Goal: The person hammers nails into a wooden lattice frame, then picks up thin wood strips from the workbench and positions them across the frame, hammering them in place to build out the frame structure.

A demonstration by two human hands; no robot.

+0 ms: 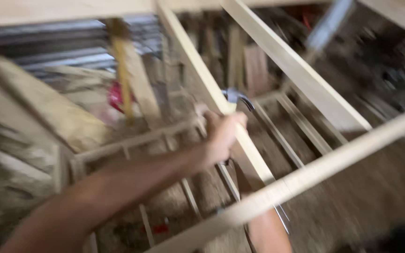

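Head cam only, and it's pretty motion-blurred, so take the fine detail with a grain of salt.

The left hand (221, 136) comes in from the lower left and is wrapped around one of the pale wooden rails (212, 89) of an open timber frame (305, 79), fingers curled over the top edge, so it's clamped shut on that rail. Right above the knuckles sits the metal head of a claw hammer (237, 97), its curved claw poking out just past the rail, touching or nearly touching it. The handle runs down behind the rail toward the bottom of the shot, where a bit of the right forearm (268, 234) shows. The right hand itself is hidden behind the lower crossbar (315, 173), so I can't tell how it's gripping.

My read: this is the steadying-the-rail part of hammering work on the frame, with the hammer head right beside the holding hand. Any strike would need those fingers kept clear. Below it all, sawdust-covered floor (376, 197) and other slatted frames (132, 140).
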